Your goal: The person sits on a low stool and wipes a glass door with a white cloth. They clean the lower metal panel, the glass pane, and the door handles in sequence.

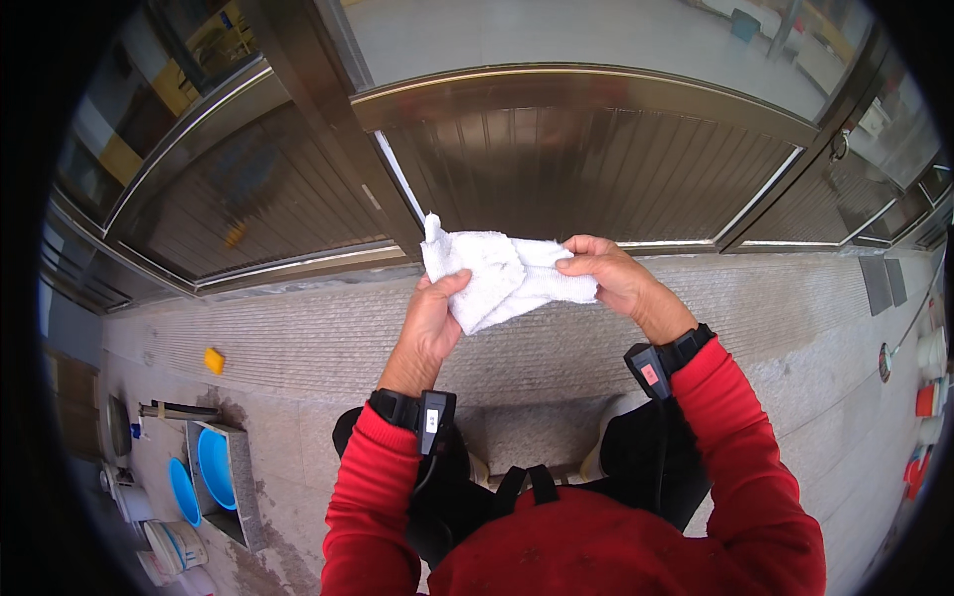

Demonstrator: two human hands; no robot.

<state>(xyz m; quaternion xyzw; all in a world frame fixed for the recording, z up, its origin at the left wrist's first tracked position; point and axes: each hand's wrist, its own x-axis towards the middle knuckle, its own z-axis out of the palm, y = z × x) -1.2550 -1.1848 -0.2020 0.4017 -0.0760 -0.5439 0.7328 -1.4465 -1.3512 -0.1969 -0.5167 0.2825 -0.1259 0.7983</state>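
Note:
A white terry cloth [484,276], partly folded over itself, is stretched between my two hands. My left hand [434,316] grips its left side, thumb on top. At the right end, my right hand [607,272] pinches the cloth between thumb and fingers. The fingers beneath the cloth are hidden. Just beyond the cloth stands a brown metal door panel [589,171] with vertical grooves and a glass pane [566,33] above it. The cloth overlaps the panel's lower left corner in view; whether it touches the panel I cannot tell.
A ribbed stone step [313,335] runs along the door's foot, with a yellow sponge [214,360] on it at left. Blue basins [216,465] sit at a stone sink [250,484], lower left. Buckets [175,544] stand nearby. Grey mats [874,285] lie at far right.

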